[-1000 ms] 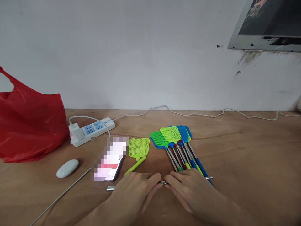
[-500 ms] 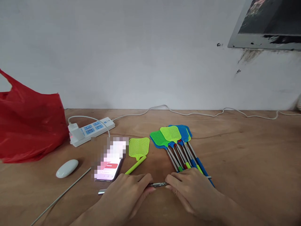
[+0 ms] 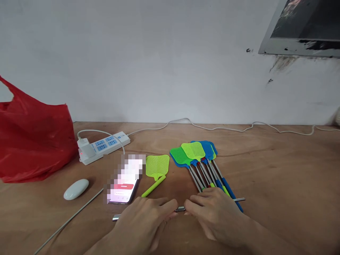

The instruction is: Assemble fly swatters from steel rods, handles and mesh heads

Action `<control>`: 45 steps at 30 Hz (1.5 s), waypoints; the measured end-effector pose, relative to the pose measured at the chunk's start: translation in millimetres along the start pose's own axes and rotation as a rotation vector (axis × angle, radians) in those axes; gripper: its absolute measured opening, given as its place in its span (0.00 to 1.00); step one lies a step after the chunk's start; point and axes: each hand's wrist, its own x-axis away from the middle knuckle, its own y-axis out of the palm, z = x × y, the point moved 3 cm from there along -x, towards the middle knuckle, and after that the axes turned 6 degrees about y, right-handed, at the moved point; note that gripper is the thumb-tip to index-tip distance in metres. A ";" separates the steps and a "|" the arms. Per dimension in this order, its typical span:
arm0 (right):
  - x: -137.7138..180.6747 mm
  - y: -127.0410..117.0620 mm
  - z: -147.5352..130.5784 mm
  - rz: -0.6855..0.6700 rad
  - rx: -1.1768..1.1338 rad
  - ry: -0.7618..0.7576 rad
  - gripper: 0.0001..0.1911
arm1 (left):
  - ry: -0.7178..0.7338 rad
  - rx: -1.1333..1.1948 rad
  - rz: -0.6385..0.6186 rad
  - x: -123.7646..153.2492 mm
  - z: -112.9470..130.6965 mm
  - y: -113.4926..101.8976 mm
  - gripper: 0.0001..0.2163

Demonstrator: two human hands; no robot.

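My left hand [image 3: 148, 214] and my right hand [image 3: 214, 212] are both closed around one thin telescopic metal rod [image 3: 180, 209] held crosswise. Only a short piece shows between my fingertips; the rod's ends stick out past each hand, thicker on the left and thinner on the right. Beyond my left hand lie a lime-green fly swatter head [image 3: 157, 165] and a lime-green handle [image 3: 153, 186], whose near end is close to my knuckles. A pile of fly swatters [image 3: 203, 166] in green, lime and blue, with metal shafts, lies past my right hand, which hides some handle ends.
A phone [image 3: 123, 187] with a lit, partly blurred screen lies left of my hands. Further left are a white mouse-shaped object [image 3: 76, 189], a power strip [image 3: 106, 147] with a plugged-in charger, and a red plastic bag [image 3: 34, 141]. A white cable [image 3: 220, 128] runs along the wall.
My hands have come closer together, so less of the rod shows between them. Its thin right end now sticks out further past my right hand. The swatters and phone stay put.
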 end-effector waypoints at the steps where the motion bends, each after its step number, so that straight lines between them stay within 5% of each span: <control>1: 2.9 -1.6 4.2 0.027 0.001 0.008 0.09 | -0.001 -0.006 0.016 3.0 -3.3 -0.9 0.11; 8: 22.5 -3.7 22.4 0.014 -0.012 0.066 0.15 | -0.018 0.064 0.025 14.6 -21.1 -3.2 0.16; 14: 35.3 -17.7 40.3 -0.093 -0.082 0.220 0.10 | -0.001 0.027 0.010 22.3 -28.3 -13.6 0.16; 20: 56.3 -18.0 53.2 -0.099 -0.016 0.163 0.14 | -0.060 0.051 0.159 40.4 -45.2 -17.6 0.20; 28: 60.3 -26.1 68.0 -0.006 0.086 0.135 0.15 | -0.080 -0.052 0.210 41.8 -52.8 -21.6 0.19; 31: 50.1 -17.4 52.6 0.041 0.171 0.086 0.18 | -0.037 -0.103 0.169 27.1 -41.0 -14.2 0.19; 33: 40.5 -7.7 34.5 0.025 0.167 0.025 0.19 | 0.029 -0.051 0.034 13.3 -28.6 -3.3 0.18; 37: 27.1 -0.4 13.6 -0.027 0.088 0.067 0.13 | 0.030 -0.015 0.000 -2.3 -17.6 7.7 0.17; 45: 46.1 -9.6 45.9 -0.010 -0.016 0.088 0.14 | -0.023 0.037 0.019 20.8 -40.3 -3.9 0.19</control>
